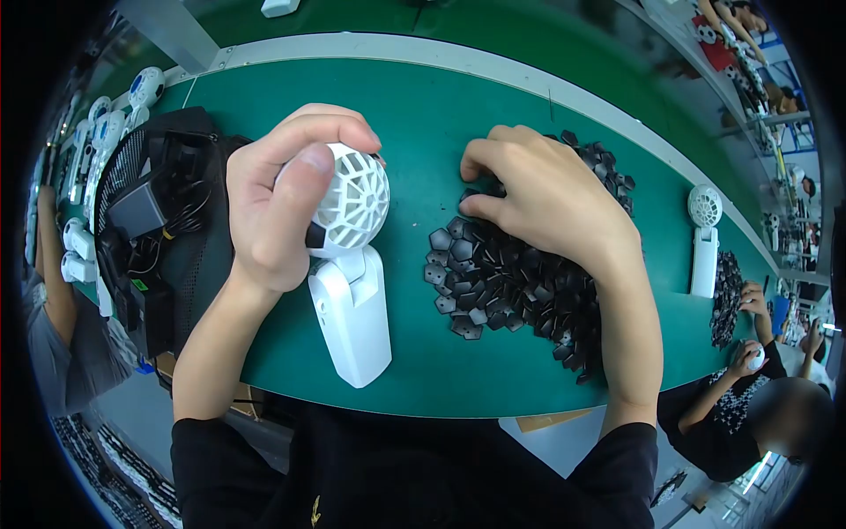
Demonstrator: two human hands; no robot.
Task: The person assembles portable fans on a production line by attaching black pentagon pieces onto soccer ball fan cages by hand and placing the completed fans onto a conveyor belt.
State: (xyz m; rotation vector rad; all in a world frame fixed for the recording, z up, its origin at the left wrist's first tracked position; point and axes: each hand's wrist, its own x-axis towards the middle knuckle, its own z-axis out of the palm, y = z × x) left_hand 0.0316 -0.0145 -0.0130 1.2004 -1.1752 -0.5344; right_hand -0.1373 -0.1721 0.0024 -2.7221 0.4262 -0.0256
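Observation:
A white handheld fan [351,300] with a round web-patterned grille stands tilted in front of me, its body pointing towards the table's near edge. My left hand [286,198] is closed around the fan's round head, with the thumb along the side of the grille. A black patch shows on the head below my thumb. Over a heap of small black pentagonal pieces [515,282] is my right hand [538,189], fingers curled and apart from the thumb. Dark pieces show in the gap between thumb and index finger; the other fingertips are hidden.
On the left, a black mesh bin [189,291] holds a grey adapter and cables. Several white fans [106,132] lie beyond it. Another white fan [704,256] and a second black heap [726,300] are at right, near a co-worker's hands. A pale rail [423,51] borders the green table.

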